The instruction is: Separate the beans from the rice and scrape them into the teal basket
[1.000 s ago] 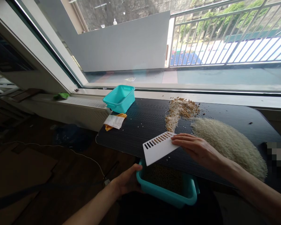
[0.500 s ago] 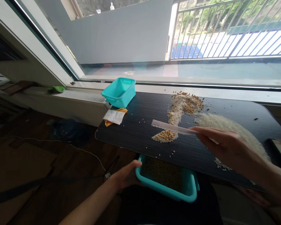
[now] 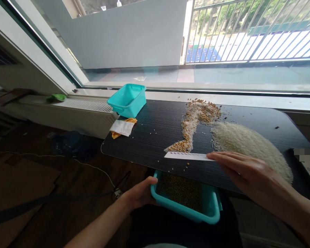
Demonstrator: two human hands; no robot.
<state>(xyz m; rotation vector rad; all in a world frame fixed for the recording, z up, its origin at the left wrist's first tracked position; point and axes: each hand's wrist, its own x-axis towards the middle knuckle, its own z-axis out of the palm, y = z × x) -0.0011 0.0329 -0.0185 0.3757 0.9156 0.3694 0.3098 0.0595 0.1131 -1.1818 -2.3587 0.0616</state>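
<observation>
My right hand (image 3: 244, 169) holds a white slotted scraper (image 3: 187, 156) nearly edge-on above the black ribbed table (image 3: 155, 137). Just beyond the scraper lies a small heap of yellow beans mixed with rice (image 3: 179, 147), at the near end of a trail running from a bean-and-rice pile (image 3: 200, 113). A large mound of white rice (image 3: 248, 148) lies to the right. My left hand (image 3: 139, 194) grips the left rim of a teal tub (image 3: 186, 199) with beans in it, held below the table's near edge.
A second, empty teal tub (image 3: 127, 100) stands at the table's far left corner, with a white and orange packet (image 3: 122, 127) beside it. A radiator grille (image 3: 85, 105) and a window sill run behind. A cable (image 3: 93, 168) trails across the brown floor.
My right hand turned the scraper from flat to nearly edge-on, swung it out over the trail, then drew it back toward the near edge. My left hand and tub stayed put.
</observation>
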